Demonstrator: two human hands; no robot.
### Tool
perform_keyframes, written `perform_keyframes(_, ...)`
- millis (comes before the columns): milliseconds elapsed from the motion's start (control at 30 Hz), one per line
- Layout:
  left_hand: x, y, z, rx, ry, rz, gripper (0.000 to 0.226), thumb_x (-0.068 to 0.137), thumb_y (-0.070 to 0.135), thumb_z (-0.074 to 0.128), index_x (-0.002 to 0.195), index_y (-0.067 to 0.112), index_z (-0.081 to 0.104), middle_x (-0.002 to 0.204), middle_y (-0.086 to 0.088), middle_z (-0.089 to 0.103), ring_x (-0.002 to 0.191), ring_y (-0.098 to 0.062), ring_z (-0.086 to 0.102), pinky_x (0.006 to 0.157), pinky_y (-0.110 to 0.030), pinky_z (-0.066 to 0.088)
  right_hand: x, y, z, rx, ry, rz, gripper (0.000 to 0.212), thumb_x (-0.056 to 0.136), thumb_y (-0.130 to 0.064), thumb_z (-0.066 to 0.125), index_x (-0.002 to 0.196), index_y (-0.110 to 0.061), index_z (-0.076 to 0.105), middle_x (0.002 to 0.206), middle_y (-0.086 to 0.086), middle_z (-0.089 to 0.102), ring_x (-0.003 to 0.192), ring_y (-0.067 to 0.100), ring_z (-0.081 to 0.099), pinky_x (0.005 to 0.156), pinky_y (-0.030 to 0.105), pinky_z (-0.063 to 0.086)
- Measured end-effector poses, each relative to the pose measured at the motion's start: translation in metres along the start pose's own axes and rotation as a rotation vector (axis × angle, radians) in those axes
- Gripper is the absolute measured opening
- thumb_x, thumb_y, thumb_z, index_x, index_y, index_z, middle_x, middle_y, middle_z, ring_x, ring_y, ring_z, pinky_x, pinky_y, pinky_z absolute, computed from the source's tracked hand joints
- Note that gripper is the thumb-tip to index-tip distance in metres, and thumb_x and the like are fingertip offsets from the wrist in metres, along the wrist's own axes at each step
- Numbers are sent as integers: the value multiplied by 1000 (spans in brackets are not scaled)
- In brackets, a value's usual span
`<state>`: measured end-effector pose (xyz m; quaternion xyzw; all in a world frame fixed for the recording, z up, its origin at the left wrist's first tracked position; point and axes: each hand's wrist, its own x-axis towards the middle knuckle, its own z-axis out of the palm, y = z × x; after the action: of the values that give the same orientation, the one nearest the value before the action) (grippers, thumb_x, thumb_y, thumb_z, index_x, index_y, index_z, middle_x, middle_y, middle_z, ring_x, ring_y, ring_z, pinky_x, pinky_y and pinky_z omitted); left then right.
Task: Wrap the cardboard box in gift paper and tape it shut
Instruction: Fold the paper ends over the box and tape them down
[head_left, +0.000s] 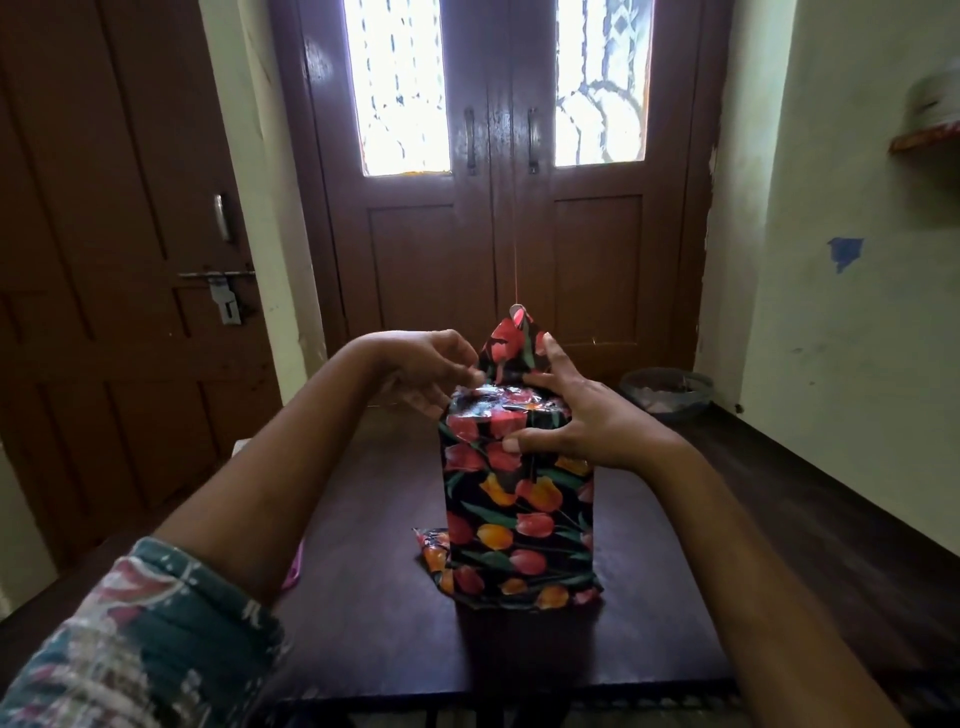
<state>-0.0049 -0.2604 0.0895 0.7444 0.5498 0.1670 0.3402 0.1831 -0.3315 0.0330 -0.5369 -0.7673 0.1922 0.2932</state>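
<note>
While right hand (582, 421) spreads open against the box (519, 509), left hand (426, 371) seemingly pinches gift paper (505, 344)

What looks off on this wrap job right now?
Two things. The top flap stands upright at the far edge of the box, not folded down, with the right hand touching it. At the base, loose paper splays crumpled onto the table.

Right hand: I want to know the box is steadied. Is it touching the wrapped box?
Touching. The head view shows the right hand with its thumb pressed on the front of the wrapped box, a finger against the upright paper flap.
</note>
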Motion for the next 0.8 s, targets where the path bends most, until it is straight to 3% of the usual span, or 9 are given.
perform_keyframes(133,11,14,21,224,168,-64,77,74,55,69,132,14,38,125,-7,53,100,-21,58,66,-29,52,0,0,0,9,15,-9,118,74,-44,71,146,-25,-19,152,-5,30,140,19,26,113,40,26)
perform_keyframes(200,18,16,24,230,185,-78,82,75,53,70,135,11,34,129,-9,50,99,-21,56,62,-28,49,0,2,0,13,20,-21,118,74,-44,72,146,-25,-20,152,-5,29,140,19,25,113,40,26)
perform_keyframes(267,22,13,23,203,225,-82,68,79,44,69,129,8,39,123,-10,54,90,-19,58,56,-28,49,1,3,0,6,15,-31,118,73,-46,72,146,-26,-19,152,-5,30,140,19,26,113,41,27)
perform_keyframes(333,26,5,22,187,356,-36,37,84,28,65,113,12,48,114,-9,57,88,-19,60,66,-33,55,1,3,-1,-12,8,-42,114,73,-46,71,147,-28,-14,151,-4,32,138,20,29,112,41,30)
perform_keyframes(433,18,-7,20,50,478,199,11,86,11,59,85,22,57,100,-3,63,81,-12,60,65,-23,52,1,5,-2,-14,12,-64,103,75,-46,70,148,-32,-2,150,-4,33,137,20,32,111,38,31)
perform_keyframes(533,0,-15,17,10,274,439,24,89,1,54,84,20,68,92,3,65,81,-10,62,64,-18,48,3,8,-5,58,-28,-69,103,71,-53,69,148,-33,3,152,-4,30,137,18,31,111,35,29)
perform_keyframes(600,-7,-16,19,66,130,446,31,90,-4,48,93,16,71,91,2,64,76,-8,63,63,-17,50,4,10,-8,161,-98,-72,108,65,-63,68,148,-35,3,151,-6,27,135,17,33,108,34,35)
perform_keyframes(667,-7,-14,20,145,137,448,35,90,-4,45,95,17,72,90,3,63,73,-6,63,61,-16,51,2,11,-10,330,-129,-112,98,72,-61,63,148,-34,7,142,-12,29,129,10,34,100,24,40)
perform_keyframes(800,-11,-18,13,92,60,440,35,93,-2,42,106,14,70,109,-5,65,97,-17,66,84,-32,56,-8,15,-2,583,108,-179,64,82,-61,36,141,-39,26,141,-23,28,124,-7,29,105,25,27)
